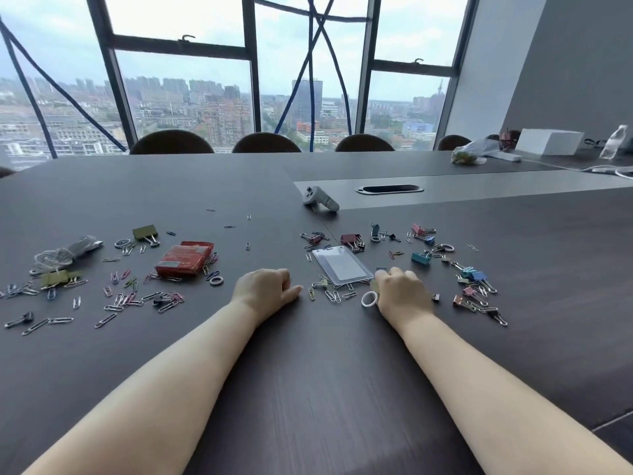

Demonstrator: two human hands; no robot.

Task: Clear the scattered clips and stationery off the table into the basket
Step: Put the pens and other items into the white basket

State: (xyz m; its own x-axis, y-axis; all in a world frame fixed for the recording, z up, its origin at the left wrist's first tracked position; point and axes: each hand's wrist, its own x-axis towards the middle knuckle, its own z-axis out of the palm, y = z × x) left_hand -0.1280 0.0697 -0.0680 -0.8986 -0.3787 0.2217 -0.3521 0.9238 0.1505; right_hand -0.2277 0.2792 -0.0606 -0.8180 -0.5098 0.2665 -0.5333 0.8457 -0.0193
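- We are at the start of the clearing: paper clips [334, 296] and binder clips [419, 257] lie strewn over the desk [325, 371] in two loose patches, one to the left and one ahead to the right.
- Among them lie a clear badge holder [342, 265], a red packet [185, 258], a white ring [370, 298] and, far left, a coiled white cable [68, 250].
- No basket shows anywhere in view, so we cannot say where the things must go.
- Our left hand [265, 289] rests on the desk between the two patches, fingers loosely curled, thumb out, with nothing visible in it.
- Our right hand [402, 291] sits at the near corner of the badge holder, fingers curled down over the clips, the white ring just beside it. We cannot tell whether it has already gathered anything.
- We judge the step in hand to be the first gathering from the right patch.
- The next move calls for raking small clips into a heap, since single thin clips lie flat and are hard to pinch, and then for finding the basket.
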